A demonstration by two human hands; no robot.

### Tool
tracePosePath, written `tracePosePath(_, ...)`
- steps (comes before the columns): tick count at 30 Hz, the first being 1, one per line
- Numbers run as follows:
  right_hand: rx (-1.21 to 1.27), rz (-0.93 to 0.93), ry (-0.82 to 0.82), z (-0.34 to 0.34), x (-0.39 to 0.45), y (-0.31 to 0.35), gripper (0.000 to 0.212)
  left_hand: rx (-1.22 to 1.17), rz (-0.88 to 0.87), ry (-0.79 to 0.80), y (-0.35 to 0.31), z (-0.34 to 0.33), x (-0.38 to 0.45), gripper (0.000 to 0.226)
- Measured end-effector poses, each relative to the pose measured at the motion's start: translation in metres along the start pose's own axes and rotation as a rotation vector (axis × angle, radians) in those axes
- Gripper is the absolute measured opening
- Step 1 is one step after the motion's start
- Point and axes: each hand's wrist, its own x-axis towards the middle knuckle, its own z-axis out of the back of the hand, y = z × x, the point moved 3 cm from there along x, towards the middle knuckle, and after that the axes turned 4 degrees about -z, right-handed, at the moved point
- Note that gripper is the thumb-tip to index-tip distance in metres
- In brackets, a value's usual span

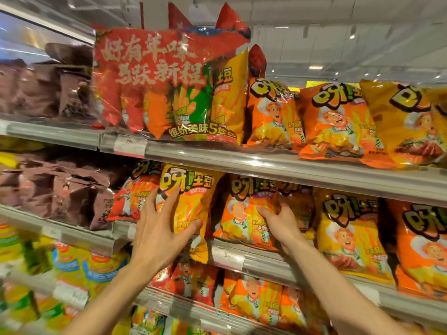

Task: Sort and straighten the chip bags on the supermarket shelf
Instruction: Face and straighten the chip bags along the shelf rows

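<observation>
My left grip point(167, 221) clamps the yellow bag point(193, 209), long axis tilted, bottom overhanging the shelf point(302, 264); right grip point(278, 221) pinches the orange bag point(244, 213) alongside.

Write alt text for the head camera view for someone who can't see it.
Two bare hands reach into a supermarket shelf: the left hand grips a yellow chip bag hanging over the shelf edge, the right hand holds an orange chip bag beside it. A large red multipack sits on the shelf above.
</observation>
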Motion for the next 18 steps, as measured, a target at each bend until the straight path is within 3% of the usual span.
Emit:
tracePosePath(4, -0.065, 0.005, 0.018, -0.022, 0.006, -0.009, 0.059, -0.007, -0.003, 0.010, 0.009, 0.010, -0.006, 0.091)
tracePosePath(11, -0.308, 0.041, 0.079, -0.026, 0.005, -0.005, 0.073, -0.030, -0.007, 0.024, 0.001, 0.008, -0.012, 0.091)
tracePosePath(18, -0.509, 0.301, -0.060, 0.010, -0.034, 0.016, 0.075, -0.103, -0.057, 0.047, -0.038, -0.015, -0.021, 0.091)
